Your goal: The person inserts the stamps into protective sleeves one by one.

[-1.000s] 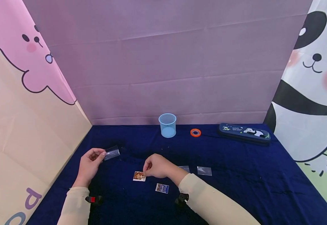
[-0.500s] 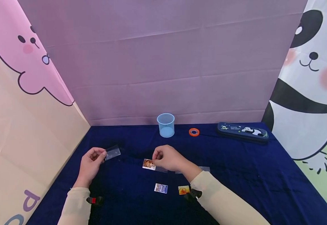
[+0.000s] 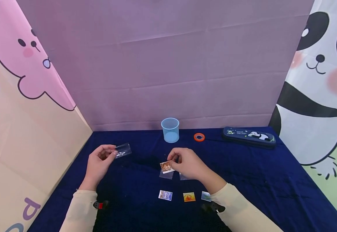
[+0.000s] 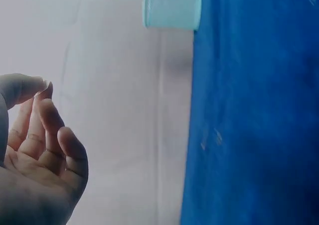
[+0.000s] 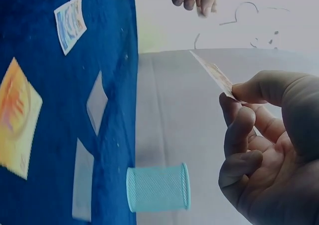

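Between thumb and fingertips my left hand (image 3: 98, 166) pinches a small clear plastic sleeve (image 3: 123, 150), raised at the left over the dark blue cloth. My right hand (image 3: 190, 164) holds a small brown-and-white picture card (image 3: 166, 167) by its edge; the right wrist view shows this card (image 5: 213, 75) nearly edge-on. Below it lies a clear sleeve (image 3: 166, 175), and another sleeve (image 3: 183, 177) is partly hidden by the right hand. Nearer the front are a blue-violet card (image 3: 165, 195), a yellow card (image 3: 189, 197) and a blue-green card (image 3: 205, 196), partly covered by the right sleeve.
At the back of the cloth stands a light blue mesh cup (image 3: 170, 132). To its right lie an orange tape roll (image 3: 199, 137) and a dark blue panda pencil case (image 3: 249, 137). Fabric walls (image 3: 145, 64) enclose the table's back and sides.
With the picture card in its grip, my right hand has moved right and away from me, over the sleeves. The yellow and blue-green cards have come into view. The left hand has risen slightly rightward.
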`<state>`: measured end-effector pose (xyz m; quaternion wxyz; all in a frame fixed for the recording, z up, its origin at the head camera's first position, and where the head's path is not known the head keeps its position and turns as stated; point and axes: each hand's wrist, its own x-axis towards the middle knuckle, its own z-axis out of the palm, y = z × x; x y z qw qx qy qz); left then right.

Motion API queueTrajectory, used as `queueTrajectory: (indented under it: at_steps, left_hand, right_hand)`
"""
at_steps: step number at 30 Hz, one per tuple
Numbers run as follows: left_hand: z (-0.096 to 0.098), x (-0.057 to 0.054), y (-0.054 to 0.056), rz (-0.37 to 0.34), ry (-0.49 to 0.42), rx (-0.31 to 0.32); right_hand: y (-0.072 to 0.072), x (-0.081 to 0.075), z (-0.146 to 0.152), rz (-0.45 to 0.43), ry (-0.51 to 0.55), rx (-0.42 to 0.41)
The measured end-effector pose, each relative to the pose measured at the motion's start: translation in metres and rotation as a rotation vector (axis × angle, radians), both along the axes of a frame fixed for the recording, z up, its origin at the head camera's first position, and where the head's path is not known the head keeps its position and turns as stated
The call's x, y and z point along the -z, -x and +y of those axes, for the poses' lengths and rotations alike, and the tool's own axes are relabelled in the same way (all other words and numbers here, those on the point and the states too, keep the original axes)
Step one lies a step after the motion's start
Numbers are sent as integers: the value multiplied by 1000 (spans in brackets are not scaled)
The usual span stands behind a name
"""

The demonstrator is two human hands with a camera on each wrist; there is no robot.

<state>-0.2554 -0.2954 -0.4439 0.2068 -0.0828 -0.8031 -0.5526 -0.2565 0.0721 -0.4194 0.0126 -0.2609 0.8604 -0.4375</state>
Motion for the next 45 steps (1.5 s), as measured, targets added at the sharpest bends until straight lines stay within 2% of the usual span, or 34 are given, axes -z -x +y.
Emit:
queueTrajectory:
  at_steps: [7, 13, 18, 26, 31, 35, 45]
  left_hand:
    - [33, -24, 2, 38, 29, 68]
    - [62, -40, 5, 81, 5, 99]
    - [83, -45, 11, 85, -18, 133]
    - [115, -51, 15, 102, -68, 202]
    - [133, -54, 14, 86, -74, 240]
    - [144, -58, 14, 107, -88, 265]
    - [166, -59, 9, 133, -124, 318]
  right_hand:
    - [1, -4, 21, 6, 36, 55]
    - [2, -17, 35, 60, 35, 102]
    - [5, -27, 48, 90, 57, 127]
    - [5, -40, 68, 119, 70, 179]
    - [1, -50, 75, 145, 78, 201]
    - [-2, -56, 79, 146, 85, 217]
    - [-4, -61, 86, 134, 124, 235]
